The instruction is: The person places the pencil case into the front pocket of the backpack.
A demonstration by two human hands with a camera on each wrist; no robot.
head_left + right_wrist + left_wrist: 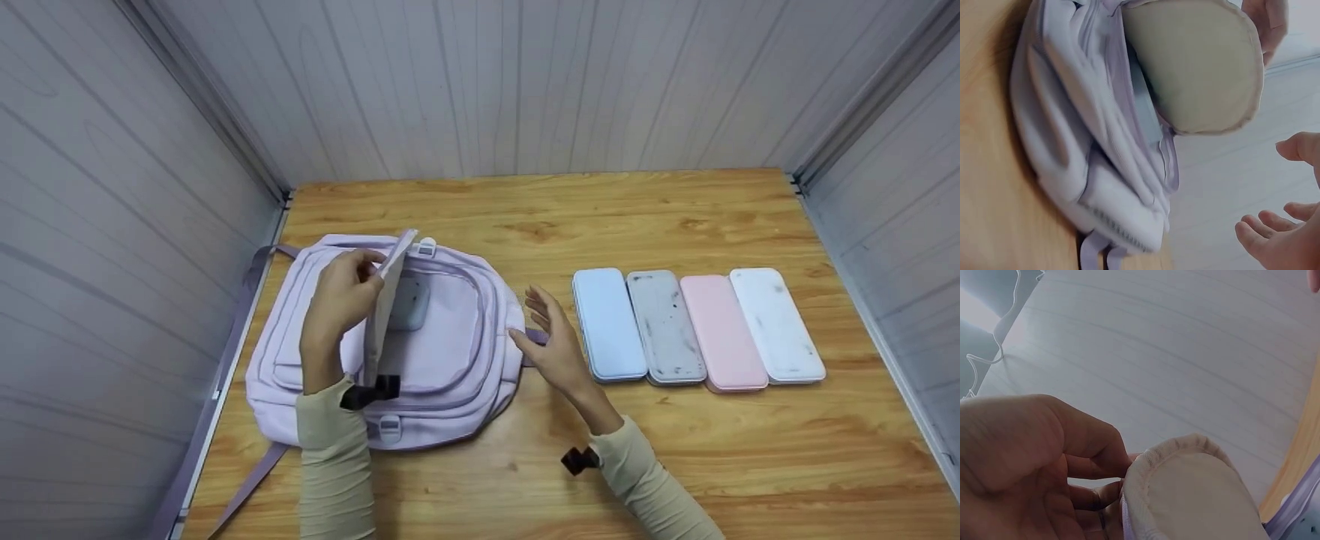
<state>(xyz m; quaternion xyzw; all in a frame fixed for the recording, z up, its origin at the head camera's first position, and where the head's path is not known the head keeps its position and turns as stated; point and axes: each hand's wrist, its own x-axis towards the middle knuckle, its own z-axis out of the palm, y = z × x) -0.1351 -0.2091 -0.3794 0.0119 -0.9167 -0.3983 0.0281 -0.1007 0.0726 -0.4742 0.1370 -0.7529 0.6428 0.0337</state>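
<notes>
A lilac backpack (495,300) lies on the table with its front compartment unzipped. My left hand (341,296) pinches the edge of the compartment's flap (384,307) between thumb and fingers and holds it upright; the flap's cream lining (1202,495) shows in the left wrist view. Inside the compartment lies a grey-blue rounded case (409,304), partly hidden by the flap; its edge (1144,107) also appears in the right wrist view. Just right of the backpack, my right hand (553,352) hovers with fingers spread, holding nothing.
Several flat rounded cases stand side by side to the right: light blue (611,326), grey with dark smudges (666,326), pink (724,330) and white (776,322). Straps (251,480) trail off the backpack's left side. Pale panels (517,90) enclose the wooden table (525,480).
</notes>
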